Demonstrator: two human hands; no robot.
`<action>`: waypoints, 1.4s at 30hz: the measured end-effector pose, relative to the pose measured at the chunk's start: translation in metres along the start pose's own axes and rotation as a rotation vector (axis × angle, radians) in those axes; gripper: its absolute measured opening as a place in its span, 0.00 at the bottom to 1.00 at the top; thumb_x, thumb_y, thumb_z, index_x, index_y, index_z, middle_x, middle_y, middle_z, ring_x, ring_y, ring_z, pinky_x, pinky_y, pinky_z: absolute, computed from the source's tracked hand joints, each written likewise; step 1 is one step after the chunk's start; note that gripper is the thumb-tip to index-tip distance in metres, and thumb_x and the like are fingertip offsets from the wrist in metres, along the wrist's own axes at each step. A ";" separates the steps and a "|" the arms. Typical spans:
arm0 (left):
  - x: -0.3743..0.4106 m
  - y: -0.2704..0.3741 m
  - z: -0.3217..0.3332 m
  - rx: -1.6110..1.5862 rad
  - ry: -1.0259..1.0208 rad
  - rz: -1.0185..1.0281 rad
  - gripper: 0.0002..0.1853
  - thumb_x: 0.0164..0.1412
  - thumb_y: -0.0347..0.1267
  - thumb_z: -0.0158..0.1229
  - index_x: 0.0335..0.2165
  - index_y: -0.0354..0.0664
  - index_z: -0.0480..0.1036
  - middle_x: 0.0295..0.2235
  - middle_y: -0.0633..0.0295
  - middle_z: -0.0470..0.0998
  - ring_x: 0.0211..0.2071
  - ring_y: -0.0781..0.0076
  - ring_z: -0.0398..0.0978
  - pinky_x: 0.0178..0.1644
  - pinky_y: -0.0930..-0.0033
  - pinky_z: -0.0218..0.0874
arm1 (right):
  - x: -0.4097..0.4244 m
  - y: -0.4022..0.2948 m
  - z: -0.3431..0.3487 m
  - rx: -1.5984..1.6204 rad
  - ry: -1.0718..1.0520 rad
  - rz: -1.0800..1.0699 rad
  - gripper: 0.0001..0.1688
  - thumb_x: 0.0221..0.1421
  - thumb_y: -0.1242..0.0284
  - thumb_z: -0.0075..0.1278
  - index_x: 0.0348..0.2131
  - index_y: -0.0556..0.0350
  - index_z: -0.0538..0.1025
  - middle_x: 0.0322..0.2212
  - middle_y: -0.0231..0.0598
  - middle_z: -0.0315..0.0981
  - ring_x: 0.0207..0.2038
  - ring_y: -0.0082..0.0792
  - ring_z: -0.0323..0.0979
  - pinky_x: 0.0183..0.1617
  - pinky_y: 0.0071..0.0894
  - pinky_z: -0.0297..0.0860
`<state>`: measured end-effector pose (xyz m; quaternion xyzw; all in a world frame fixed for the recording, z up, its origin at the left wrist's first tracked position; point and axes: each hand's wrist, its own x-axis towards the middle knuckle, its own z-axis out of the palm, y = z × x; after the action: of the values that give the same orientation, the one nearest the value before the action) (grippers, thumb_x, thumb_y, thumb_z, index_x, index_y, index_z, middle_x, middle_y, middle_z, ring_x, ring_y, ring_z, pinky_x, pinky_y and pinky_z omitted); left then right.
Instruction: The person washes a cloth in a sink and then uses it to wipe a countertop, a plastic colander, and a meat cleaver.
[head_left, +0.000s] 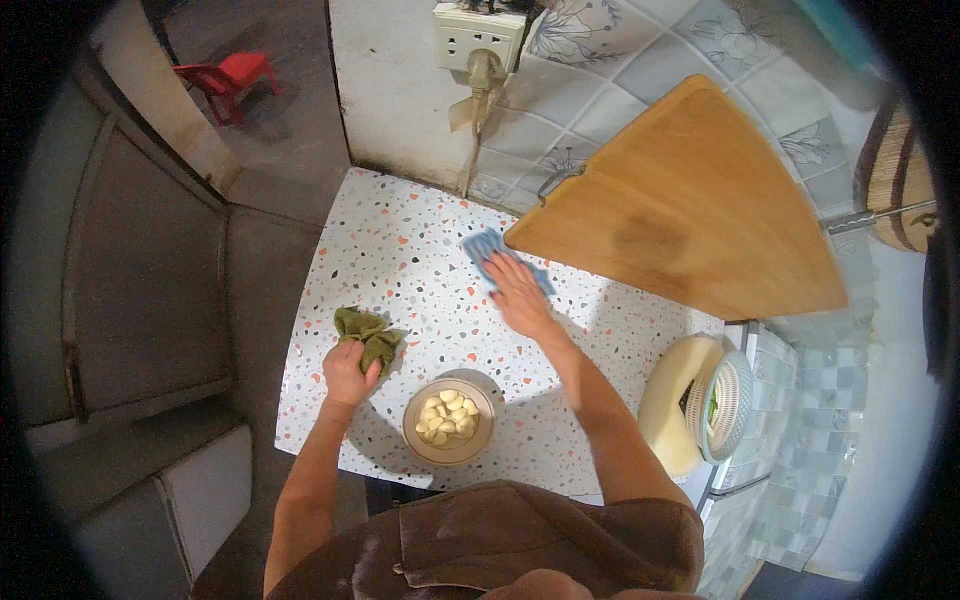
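A crumpled olive-green cloth (381, 351) is bunched in my left hand (350, 375) near the left side of the speckled countertop (360, 247). My right hand (517, 296) lies flat, fingers extended, on a blue cloth (487, 251) spread on the counter beside the lower tip of a wooden board. Nearer my body, between my forearms, stands a round bowl (489, 431) with peeled garlic cloves (448, 418) in it.
The large wooden cutting board (675, 202) leans against the tiled wall at the right. A plug sits in the wall socket (480, 37). Right of my forearm are a pale rounded object (664, 420) and a plastic colander (735, 405). A red chair (232, 79) stands beyond the counter.
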<state>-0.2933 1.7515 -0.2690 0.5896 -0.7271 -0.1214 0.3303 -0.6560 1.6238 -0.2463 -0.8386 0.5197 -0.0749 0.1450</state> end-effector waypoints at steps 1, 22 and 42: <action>0.000 0.002 0.001 -0.004 -0.005 -0.003 0.15 0.43 0.36 0.65 0.24 0.39 0.69 0.25 0.53 0.71 0.27 0.50 0.72 0.30 0.53 0.65 | -0.024 0.023 -0.004 -0.053 -0.030 0.029 0.32 0.63 0.68 0.46 0.64 0.53 0.61 0.66 0.45 0.52 0.70 0.45 0.45 0.72 0.48 0.42; 0.026 0.009 -0.004 -0.022 -0.129 -0.203 0.15 0.53 0.38 0.61 0.28 0.35 0.71 0.28 0.47 0.74 0.30 0.43 0.74 0.33 0.50 0.65 | -0.064 -0.025 0.027 0.052 0.312 0.074 0.21 0.55 0.75 0.53 0.49 0.46 0.78 0.51 0.36 0.69 0.49 0.44 0.65 0.56 0.44 0.63; -0.013 0.058 -0.008 -0.424 -0.093 -0.548 0.10 0.62 0.30 0.58 0.39 0.33 0.75 0.32 0.55 0.78 0.28 0.68 0.76 0.31 0.68 0.67 | -0.082 -0.046 0.001 -0.003 -0.116 -0.237 0.33 0.59 0.68 0.51 0.62 0.47 0.65 0.66 0.43 0.54 0.70 0.48 0.44 0.71 0.58 0.40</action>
<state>-0.3319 1.7815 -0.2349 0.6751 -0.5145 -0.3807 0.3668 -0.6531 1.7166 -0.2306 -0.8974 0.4077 -0.0422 0.1635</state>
